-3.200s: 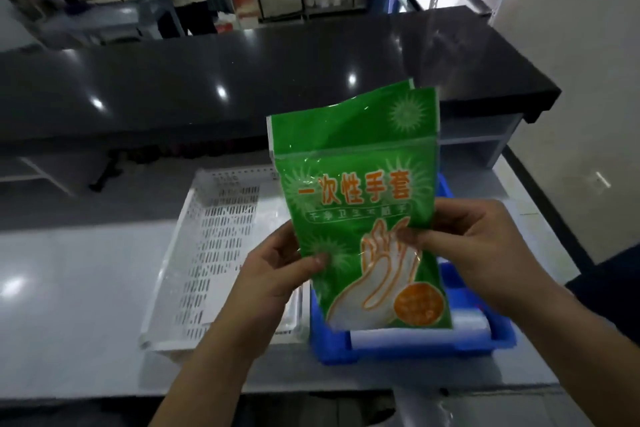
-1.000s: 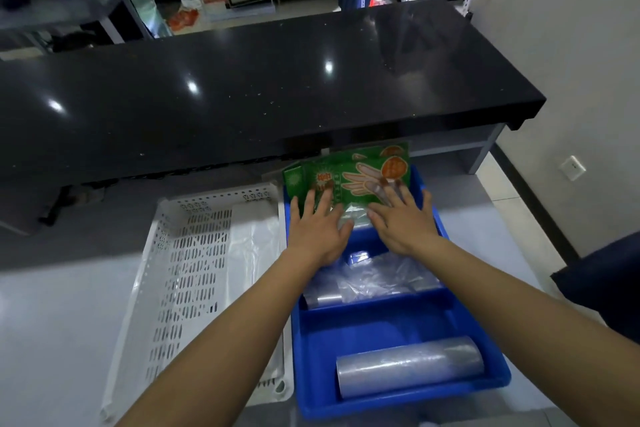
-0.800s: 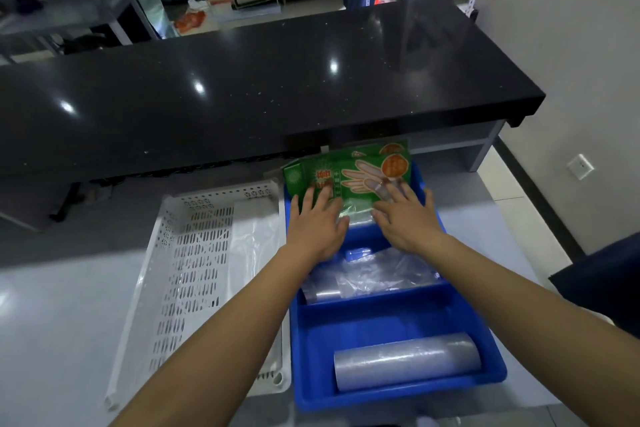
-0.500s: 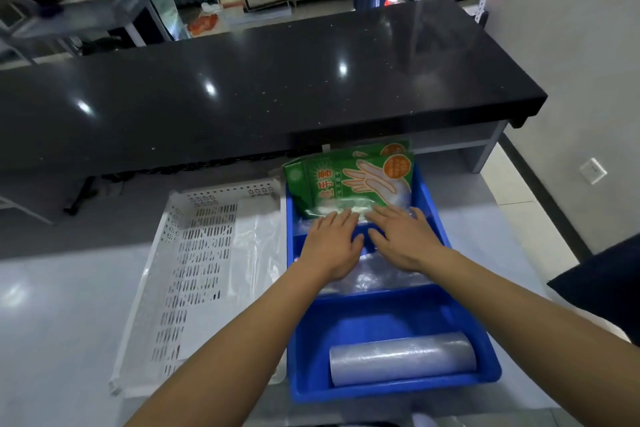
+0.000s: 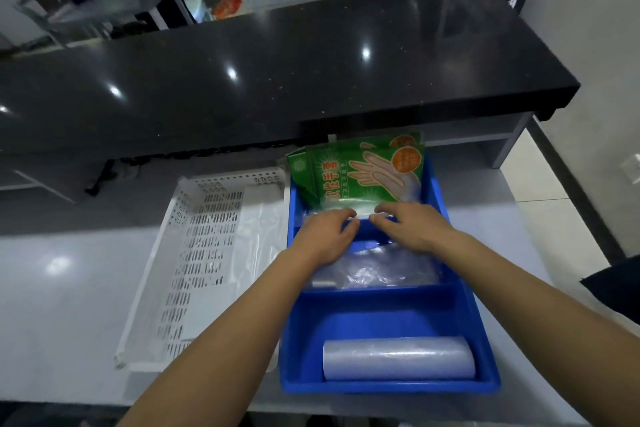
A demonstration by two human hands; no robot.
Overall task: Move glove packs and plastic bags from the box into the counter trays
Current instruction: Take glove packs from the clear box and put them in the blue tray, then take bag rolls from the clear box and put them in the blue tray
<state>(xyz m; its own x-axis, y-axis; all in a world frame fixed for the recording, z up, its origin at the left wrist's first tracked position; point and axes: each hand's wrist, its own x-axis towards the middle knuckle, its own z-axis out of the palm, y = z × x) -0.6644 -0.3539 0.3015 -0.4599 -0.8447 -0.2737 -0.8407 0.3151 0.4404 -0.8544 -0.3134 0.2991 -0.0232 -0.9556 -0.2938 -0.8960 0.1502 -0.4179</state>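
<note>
From the head camera, a blue plastic tray with three compartments (image 5: 464,302) is sitting on a pale grey counter (image 5: 69,288), just right of a white perforated plastic tray (image 5: 187,253). Green printed glove packs (image 5: 360,174) are leaning in the far compartment, tilted back against its far wall, their long axis running left to right and the printed fingers pointing right. The left hand (image 5: 325,239) and right hand (image 5: 408,229) are lying side by side, fingers loosely curled onto the packs' clear lower edge; whether they are gripping it cannot be told. Crumpled clear plastic bags (image 5: 377,271) are filling the middle compartment. A clear plastic roll (image 5: 398,359) is lying crosswise in the near compartment.
</note>
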